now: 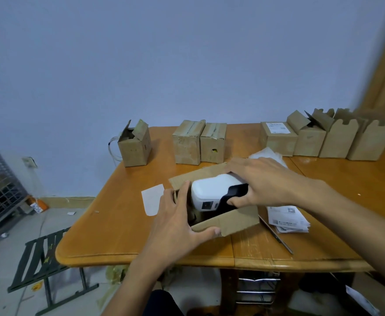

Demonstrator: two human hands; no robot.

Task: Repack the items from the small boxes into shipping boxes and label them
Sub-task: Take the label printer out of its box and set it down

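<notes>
An open cardboard shipping box (232,221) sits on the wooden table (118,224) near its front edge, flaps spread. A white and black device (212,192) lies partly inside the box's mouth. My right hand (259,181) grips the device from above at its black end. My left hand (175,222) holds the box's near-left corner, thumb on the front flap and fingers up the left wall. A stack of printed labels (287,216) lies to the right of the box.
Several small cardboard boxes (187,144) stand in a row along the table's far edge, some with open flaps. A blank white slip (151,199) lies left of the box and a thin knife (278,236) to its right. A dark folding stool (43,258) stands on the floor at left.
</notes>
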